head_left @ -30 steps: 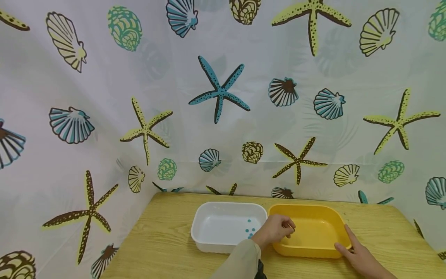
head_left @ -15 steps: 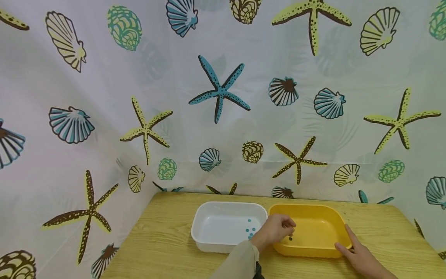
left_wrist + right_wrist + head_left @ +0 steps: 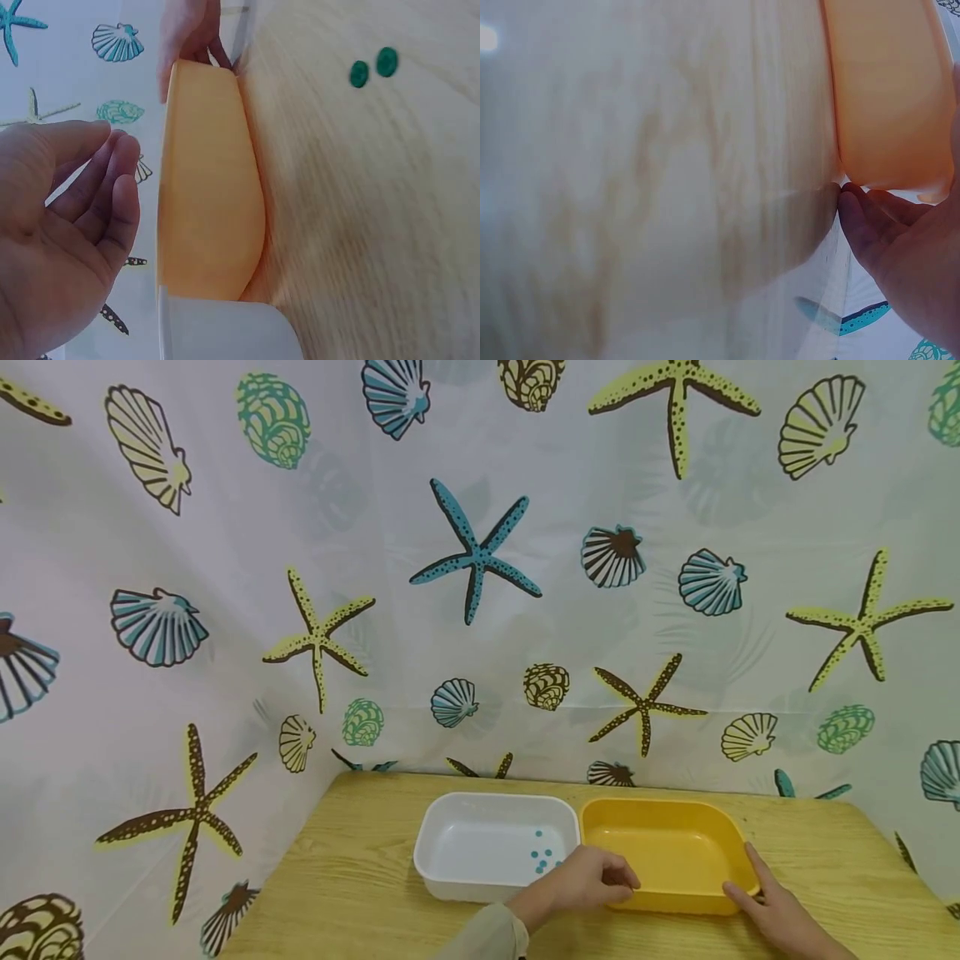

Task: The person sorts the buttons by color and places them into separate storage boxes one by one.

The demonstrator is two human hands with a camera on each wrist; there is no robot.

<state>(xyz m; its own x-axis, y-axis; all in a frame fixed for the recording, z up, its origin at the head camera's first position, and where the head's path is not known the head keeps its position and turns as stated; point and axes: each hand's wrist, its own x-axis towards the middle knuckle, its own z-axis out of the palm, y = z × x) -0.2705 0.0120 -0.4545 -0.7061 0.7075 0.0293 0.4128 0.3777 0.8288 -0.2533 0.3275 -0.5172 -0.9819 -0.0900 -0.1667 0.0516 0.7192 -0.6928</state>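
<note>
My left hand [image 3: 588,878] is over the front left rim of the yellow tub [image 3: 671,902]. In the left wrist view the left hand [image 3: 71,217] has loosely bent fingers, thumb tip near the index tip, and nothing visible between them. At the tub's right end my right hand [image 3: 772,906] holds the corner, thumb by the front rim and fingers along the side. The right wrist view shows this hand [image 3: 900,240] touching the tub's end [image 3: 892,97]. The tub's front left inside is hidden behind my left hand.
Left of the tub, beside it, stands a white tub [image 3: 480,891] with several small blue discs [image 3: 538,855] like buttons. Two green buttons [image 3: 373,69] lie on the wooden table [image 3: 360,860]. A patterned curtain [image 3: 525,635] rises behind.
A small dark disc showed below my left fingers in the yellow tub half a second ago; it is out of sight now. My left hand has moved down towards me; my right hand stays.
</note>
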